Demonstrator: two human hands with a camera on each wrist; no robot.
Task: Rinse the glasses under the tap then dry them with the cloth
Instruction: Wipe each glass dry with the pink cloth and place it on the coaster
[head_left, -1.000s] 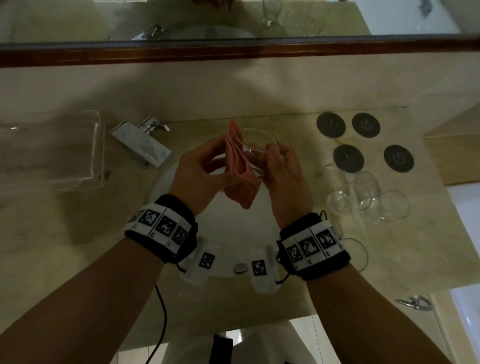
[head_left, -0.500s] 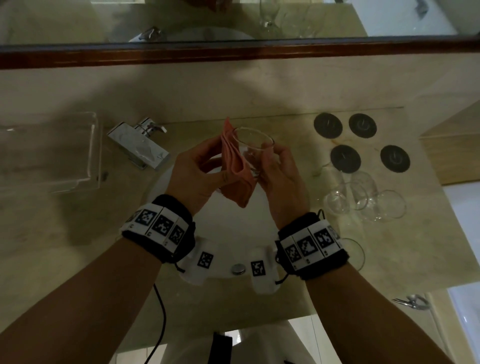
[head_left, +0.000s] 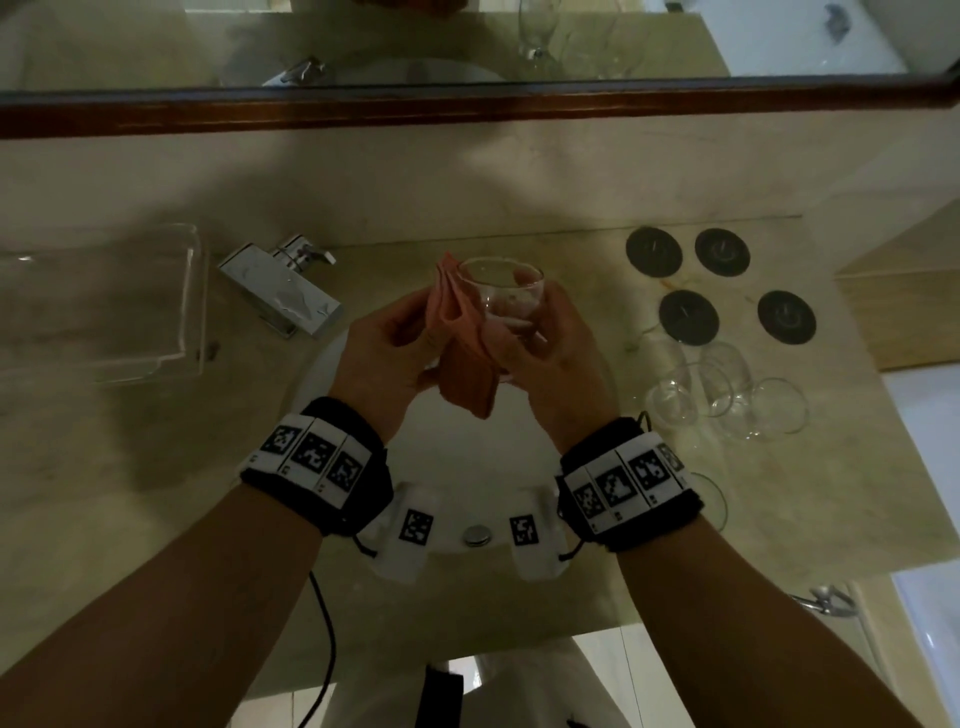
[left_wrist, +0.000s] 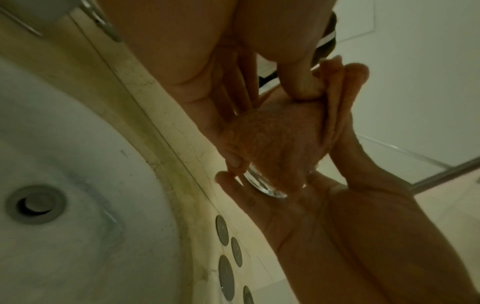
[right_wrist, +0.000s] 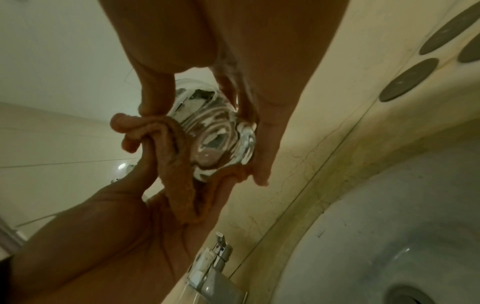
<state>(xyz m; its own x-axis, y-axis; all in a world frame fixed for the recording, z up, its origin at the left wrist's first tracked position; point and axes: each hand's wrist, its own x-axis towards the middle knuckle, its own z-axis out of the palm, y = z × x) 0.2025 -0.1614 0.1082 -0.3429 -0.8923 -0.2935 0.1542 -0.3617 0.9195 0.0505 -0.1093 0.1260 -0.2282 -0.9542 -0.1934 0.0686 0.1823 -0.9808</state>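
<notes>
A clear round glass (head_left: 501, 291) is held upright over the white sink (head_left: 467, 457). My right hand (head_left: 545, 358) grips it, fingers curled round its bowl (right_wrist: 215, 135). My left hand (head_left: 384, 358) holds a folded pink cloth (head_left: 467, 343) and presses it against the glass's left side. In the left wrist view the cloth (left_wrist: 275, 148) wraps the glass, with only the thick base (left_wrist: 267, 189) showing. Several more clear glasses (head_left: 727, 395) stand on the counter to the right of the sink.
A chrome tap (head_left: 283, 291) stands at the sink's back left. A clear plastic tray (head_left: 98, 306) lies at the far left. Several dark round coasters (head_left: 688, 317) sit at the back right. A mirror with a wooden frame (head_left: 467, 111) runs along the wall.
The glass has turned more upright in my right hand, its rim now facing up. The cloth stays pressed on its left side. Both hands stay over the sink.
</notes>
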